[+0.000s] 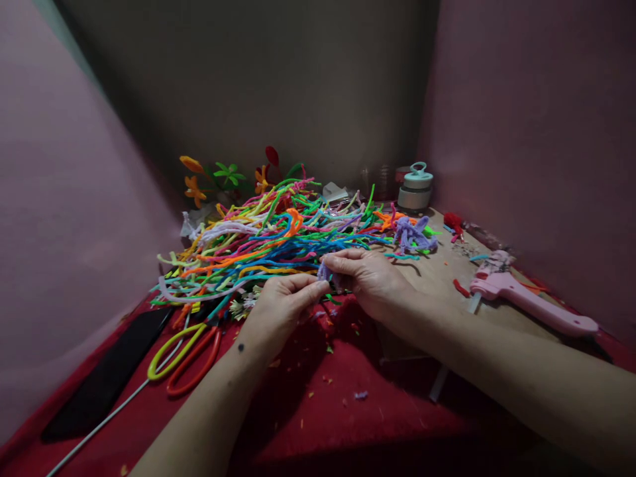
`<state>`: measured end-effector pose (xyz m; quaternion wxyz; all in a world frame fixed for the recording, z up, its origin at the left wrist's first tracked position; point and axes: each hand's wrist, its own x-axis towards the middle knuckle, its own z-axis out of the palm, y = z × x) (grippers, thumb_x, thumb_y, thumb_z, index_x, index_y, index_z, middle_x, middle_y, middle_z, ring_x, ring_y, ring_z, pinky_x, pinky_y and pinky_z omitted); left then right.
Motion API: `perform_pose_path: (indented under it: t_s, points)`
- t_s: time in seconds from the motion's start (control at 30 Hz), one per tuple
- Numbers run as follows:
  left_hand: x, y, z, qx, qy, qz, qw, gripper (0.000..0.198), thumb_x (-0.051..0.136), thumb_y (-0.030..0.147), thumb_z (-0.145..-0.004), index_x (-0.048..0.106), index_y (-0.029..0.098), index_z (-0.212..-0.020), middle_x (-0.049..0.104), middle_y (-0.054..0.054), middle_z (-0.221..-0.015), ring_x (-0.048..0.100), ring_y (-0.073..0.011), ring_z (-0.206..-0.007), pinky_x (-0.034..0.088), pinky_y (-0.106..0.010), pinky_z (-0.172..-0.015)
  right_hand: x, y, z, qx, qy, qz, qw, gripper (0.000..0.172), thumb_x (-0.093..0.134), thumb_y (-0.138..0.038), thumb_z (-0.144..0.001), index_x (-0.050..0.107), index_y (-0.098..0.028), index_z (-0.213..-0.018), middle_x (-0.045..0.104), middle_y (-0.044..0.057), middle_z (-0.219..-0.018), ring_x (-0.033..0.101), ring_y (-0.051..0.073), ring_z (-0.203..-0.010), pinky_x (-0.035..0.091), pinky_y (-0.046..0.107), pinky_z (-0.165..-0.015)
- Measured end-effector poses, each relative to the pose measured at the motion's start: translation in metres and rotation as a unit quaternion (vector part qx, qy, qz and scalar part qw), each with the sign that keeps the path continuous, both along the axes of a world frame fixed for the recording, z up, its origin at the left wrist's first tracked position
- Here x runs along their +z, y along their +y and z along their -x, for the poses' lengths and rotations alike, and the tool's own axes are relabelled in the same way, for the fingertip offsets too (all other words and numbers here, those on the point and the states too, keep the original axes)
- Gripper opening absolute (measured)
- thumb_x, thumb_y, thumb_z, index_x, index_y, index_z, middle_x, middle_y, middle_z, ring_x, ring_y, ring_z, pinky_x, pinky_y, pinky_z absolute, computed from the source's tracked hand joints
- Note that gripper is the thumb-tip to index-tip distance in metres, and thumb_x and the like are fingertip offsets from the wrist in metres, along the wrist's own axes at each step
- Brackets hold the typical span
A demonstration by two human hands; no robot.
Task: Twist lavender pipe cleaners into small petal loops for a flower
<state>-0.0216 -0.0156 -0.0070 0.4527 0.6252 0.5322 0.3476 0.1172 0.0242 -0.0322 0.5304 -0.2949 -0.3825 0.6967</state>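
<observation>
Pinching from both sides, the left hand [281, 301] and the right hand [370, 278] meet just in front of the pile of pipe cleaners [278, 232], at its near edge; between them sits a lilac fuzzy piece [324, 270], small and partly hidden by the fingertips. The left thumb and forefinger are closed narrowly on it; the right fingers are curled down over its other end, also closed on it; a two-sided grip like this looks suited to keeping so small and soft a thing steady, though its exact shape cannot be told.

Everything else lies around the pile within arm's reach, which seems the reason for the layout; the scissors [186, 354] with one yellow and one orange loop lie at the pile's near left, handles toward the person, blades tucked under the strands; a flat black object [109, 374] and a thin white rod [99, 421] lie further left of them. Behind the pile, against the wall, stand some finished pipe-cleaner flowers [226, 175], upright and out of the way; to the pile's far right is a round grey tin [416, 189] with a pale green top. Touching the pile's right end lies a purple bundle [412, 233] of the same lilac fuzz; well to the right of that a pink glue gun [521, 295] rests on a brown board [437, 271], nozzle toward the pile. A red cloth [322, 397] covers the table in front of the pile, flecked with coloured clippings under the hands.
</observation>
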Motion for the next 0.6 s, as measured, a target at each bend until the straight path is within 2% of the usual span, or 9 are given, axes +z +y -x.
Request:
perform_pose_path:
  t_s: [0.17, 0.3, 0.37, 0.5, 0.6]
  points:
    - [-0.005, 0.002, -0.002, 0.015, -0.016, 0.025, 0.999, 0.028, 0.061, 0.039, -0.069, 0.057, 0.014, -0.057, 0.042, 0.005, -0.046, 0.032, -0.0063, -0.042, 0.022, -0.021, -0.044, 0.000, -0.006, 0.004, -0.015, 0.027, 0.046, 0.998, 0.017, 0.075, -0.022, -0.053, 0.062, -0.014, -0.061, 0.059, -0.001, -0.059, 0.050, 0.009, -0.053, 0.036, 0.024, -0.052]
    - [-0.013, 0.005, -0.002, 0.002, -0.039, 0.058, 0.998, 0.026, 0.063, 0.039, -0.068, 0.061, 0.013, -0.063, 0.046, 0.003, -0.048, 0.034, -0.0063, -0.043, 0.023, -0.020, -0.044, -0.002, -0.008, 0.006, -0.015, 0.049, 0.067, 0.996, 0.016, 0.074, -0.020, -0.052, 0.061, -0.014, -0.057, 0.058, -0.002, -0.055, 0.050, 0.009, -0.052, 0.036, 0.024, -0.052]
    - [-0.015, 0.006, 0.000, 0.000, -0.059, 0.064, 0.996, 0.024, 0.064, 0.037, -0.067, 0.062, 0.013, -0.064, 0.047, 0.003, -0.049, 0.035, -0.0065, -0.043, 0.024, -0.020, -0.044, -0.004, -0.010, 0.007, 0.004, 0.050, 0.055, 0.997, 0.016, 0.075, -0.021, -0.052, 0.061, -0.014, -0.058, 0.058, -0.002, -0.055, 0.049, 0.009, -0.052, 0.037, 0.024, -0.052]
    - [-0.016, 0.006, 0.002, 0.023, -0.091, 0.024, 0.995, 0.021, 0.065, 0.033, -0.066, 0.062, 0.013, -0.060, 0.047, 0.003, -0.048, 0.036, -0.0070, -0.044, 0.026, -0.020, -0.045, -0.007, -0.015, 0.007, 0.080, 0.019, 0.002, 0.997, 0.021, 0.073, -0.030, -0.057, 0.066, -0.014, -0.070, 0.060, 0.000, -0.061, 0.051, 0.010, -0.055, 0.038, 0.025, -0.056]
    - [-0.011, 0.005, 0.001, 0.021, -0.055, 0.000, 0.998, 0.022, 0.063, 0.033, -0.068, 0.063, 0.013, -0.058, 0.047, 0.004, -0.047, 0.035, -0.0067, -0.044, 0.027, -0.020, -0.045, -0.006, -0.017, 0.006, 0.091, 0.001, -0.022, 0.996, 0.024, 0.074, -0.032, -0.057, 0.067, -0.015, -0.072, 0.060, -0.001, -0.064, 0.051, 0.009, -0.057, 0.038, 0.025, -0.058]
